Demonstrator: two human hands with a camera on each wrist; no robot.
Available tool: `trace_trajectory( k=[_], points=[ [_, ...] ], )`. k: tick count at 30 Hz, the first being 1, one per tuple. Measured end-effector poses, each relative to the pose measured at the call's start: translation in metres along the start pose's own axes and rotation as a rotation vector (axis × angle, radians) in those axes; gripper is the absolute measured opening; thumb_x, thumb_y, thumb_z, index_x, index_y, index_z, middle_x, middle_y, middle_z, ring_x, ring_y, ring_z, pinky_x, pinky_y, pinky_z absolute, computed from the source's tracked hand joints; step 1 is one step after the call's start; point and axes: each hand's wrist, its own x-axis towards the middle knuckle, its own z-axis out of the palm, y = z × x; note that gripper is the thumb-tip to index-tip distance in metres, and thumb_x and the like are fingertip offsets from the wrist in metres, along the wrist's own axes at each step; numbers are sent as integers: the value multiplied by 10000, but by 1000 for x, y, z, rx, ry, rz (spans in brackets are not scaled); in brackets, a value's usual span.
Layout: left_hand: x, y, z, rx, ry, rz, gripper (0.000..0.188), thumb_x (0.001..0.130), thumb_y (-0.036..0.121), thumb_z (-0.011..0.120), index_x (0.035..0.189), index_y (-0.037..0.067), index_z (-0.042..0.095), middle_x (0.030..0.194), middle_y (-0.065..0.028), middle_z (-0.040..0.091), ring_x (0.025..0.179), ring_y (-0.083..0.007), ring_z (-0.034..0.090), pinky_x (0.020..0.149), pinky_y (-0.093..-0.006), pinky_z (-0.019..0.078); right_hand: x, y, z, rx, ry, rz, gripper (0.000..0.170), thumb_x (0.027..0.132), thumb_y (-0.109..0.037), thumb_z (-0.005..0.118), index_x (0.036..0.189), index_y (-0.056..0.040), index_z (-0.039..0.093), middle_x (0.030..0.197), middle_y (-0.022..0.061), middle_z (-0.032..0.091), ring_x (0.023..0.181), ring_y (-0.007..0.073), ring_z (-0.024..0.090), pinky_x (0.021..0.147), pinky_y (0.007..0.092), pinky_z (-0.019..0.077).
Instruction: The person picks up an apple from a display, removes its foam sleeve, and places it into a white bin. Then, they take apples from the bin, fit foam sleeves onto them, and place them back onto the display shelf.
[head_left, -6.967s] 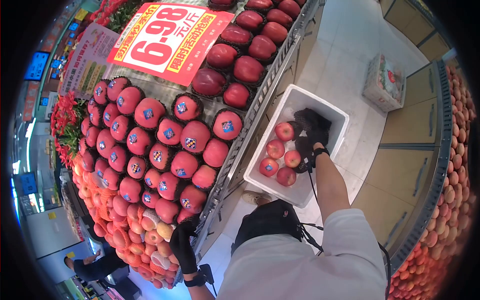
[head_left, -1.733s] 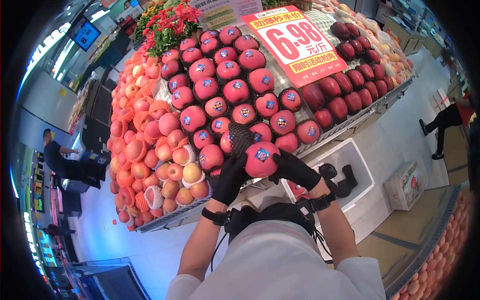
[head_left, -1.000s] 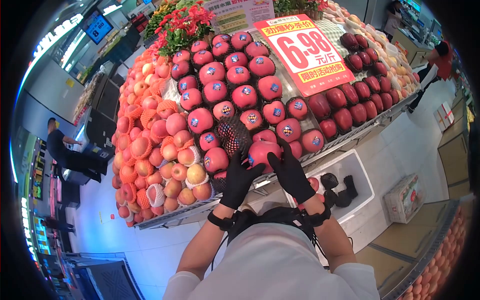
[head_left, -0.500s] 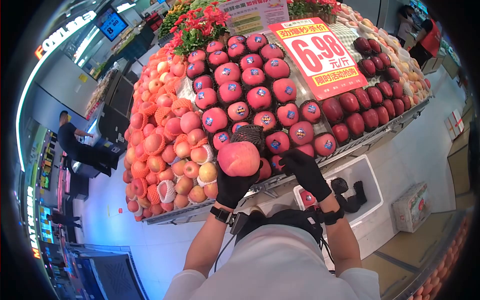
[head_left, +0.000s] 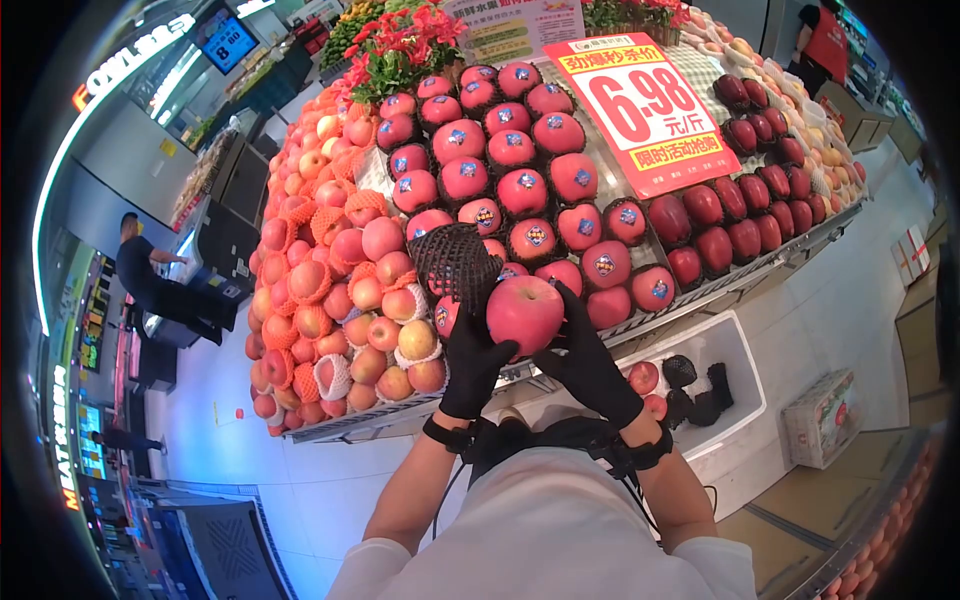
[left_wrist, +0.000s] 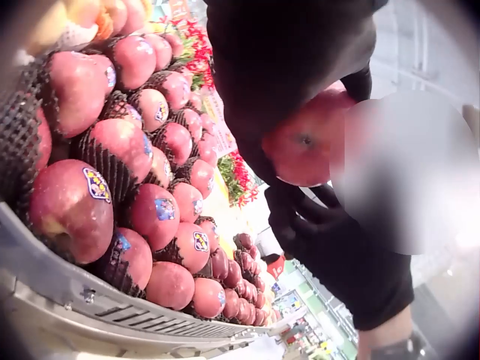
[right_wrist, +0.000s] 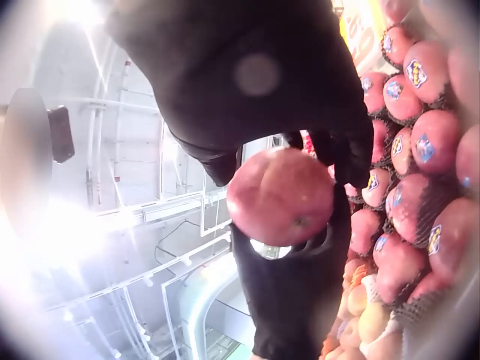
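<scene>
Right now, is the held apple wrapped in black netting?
No, the apple shows bare skin between the left hand and right hand.

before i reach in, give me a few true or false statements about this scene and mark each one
1. The left hand and the right hand are both at the same apple. True.
2. That apple is wrapped in a net. False: it is bare.
3. The white box has apples and black nets in it. True.
4. The white box sits on top of the fruit stand. False: it is lower down, beside the fruit stand.
5. The price sign shows 6.98. True.
6. Both gloves are white. False: both gloves are black.
</scene>
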Motion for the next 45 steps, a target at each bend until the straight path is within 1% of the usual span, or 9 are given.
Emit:
trace_trajectory(
  k=[11, 14, 17, 20, 25, 30, 32, 36, 45],
  points=[
    [-12, 15, 17, 441, -87, 75, 1054, 578, 175, 954, 1434, 11, 360, 1387, -151, 499, 1270, -261, 517, 1064, -401, 430, 6, 21, -12, -160, 24, -196, 1133, 659, -196, 892, 1524, -54, 174, 1474, 175, 352, 1372, 288, 384, 1116, 410, 371],
    [-11, 12, 18, 292, -52, 133, 737, 806, 171, 796, 1392, -11, 388, 1358, -140, 517, 1204, -253, 564, 1017, -379, 475, 12, 34, -23, 206, 21, -94, 1105, 657, -211, 900, 1508, -31, 219, 1450, 177, 384, 1349, 299, 413, 1094, 411, 398],
    [-2, 26, 16, -97, 39, -50, 494, 990, 252, 559, 1380, -17, 418, 1279, -142, 583, 1111, -267, 624, 939, -365, 520, 13, 18, -32, -47, 107, -156, 907, 682, -251, 882, 1389, -20, 364, 1327, 153, 497, 1226, 276, 514, 1007, 408, 460],
    [-5, 24, -5, 184, 108, -106, 446, 1060, 315, 389, 1345, -13, 488, 1146, -162, 658, 951, -249, 688, 835, -369, 560, 11, 3, -41, -301, 189, -214, 723, 707, -291, 864, 1270, -9, 508, 1204, 128, 609, 1103, 253, 615, 919, 405, 521],
    [1, 19, -24, 468, 167, -189, 319, 1018, 240, 497, 1069, -16, 680, 854, -97, 713, 797, -187, 702, 657, -297, 524, 10, 8, -51, -647, 461, -503, 706, 626, -305, 915, 1170, -35, 555, 1081, 96, 661, 991, 241, 664, 854, 377, 540],
    [4, 24, -17, 837, 99, -128, 245, 931, 205, 655, 1041, -12, 692, 861, -94, 715, 737, -156, 670, 662, -292, 526, 1, -10, -58, -388, 293, -249, 653, 756, -288, 831, 1256, -24, 504, 1208, 132, 623, 1105, 266, 632, 938, 416, 529],
    [4, 28, -9, 845, 122, -129, 241, 909, 193, 676, 1036, -11, 691, 851, -102, 717, 745, -161, 676, 667, -299, 525, -2, -8, -63, -143, 187, -149, 664, 811, -282, 783, 1325, -21, 454, 1303, 144, 559, 1183, 289, 586, 982, 438, 515],
    [7, 39, 7, 956, 65, -117, 233, 876, 167, 694, 1033, -5, 692, 867, -128, 724, 779, -199, 697, 687, -324, 532, -4, 7, -69, 1187, -78, 174, 734, 866, -292, 726, 1434, -22, 349, 1420, 143, 449, 1270, 317, 515, 1026, 470, 502],
    [5, 52, 41, 757, -143, 113, 446, 775, -6, 716, 1207, 53, 621, 1067, -186, 687, 989, -319, 683, 806, -376, 551, 1, 9, -39, 455, -24, 111, 672, 852, -287, 740, 1400, -32, 446, 1296, 99, 547, 1179, 197, 551, 955, 341, 497]
  ],
)
